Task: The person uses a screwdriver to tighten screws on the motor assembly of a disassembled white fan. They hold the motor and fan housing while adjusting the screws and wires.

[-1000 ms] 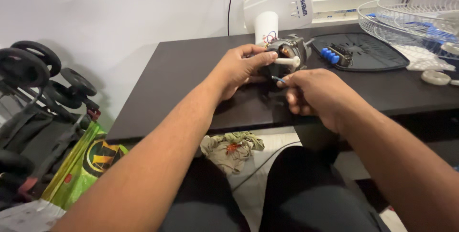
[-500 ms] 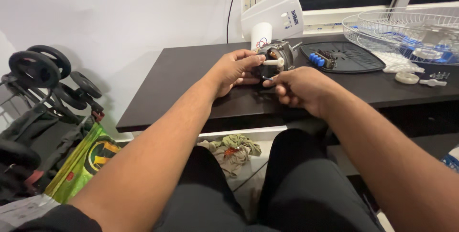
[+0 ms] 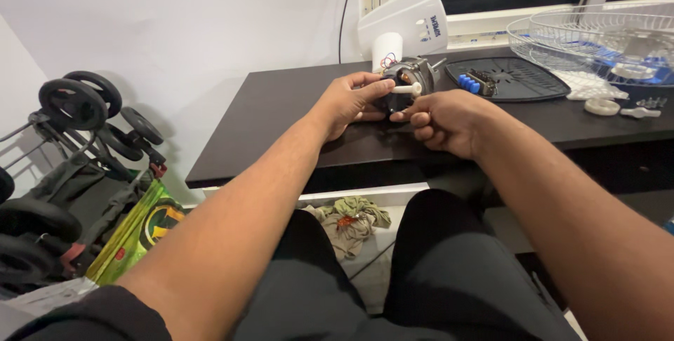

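- On the dark table (image 3: 281,130) I see a black grille panel (image 3: 516,77) with a small blue part (image 3: 469,84) on its near edge, just right of my hands.
- A wire fan guard (image 3: 597,35) sits at the far right, with white small parts (image 3: 604,106) in front of it.
- A white housing (image 3: 407,25) stands right behind the work, under the window.
- Folded stroller wheels (image 3: 77,102) and a green bag (image 3: 144,225) stand on the floor to the left (well apart from the table's things); a rag (image 3: 351,218) lies below.
- The fan motor (image 3: 407,77) sits on the table between my hands, its white shaft (image 3: 406,89) pointing toward me.
- My left hand (image 3: 351,102) is closed on the motor's left side.
- My right hand (image 3: 449,120) is curled against its near right side; I cannot tell whether it grips anything.
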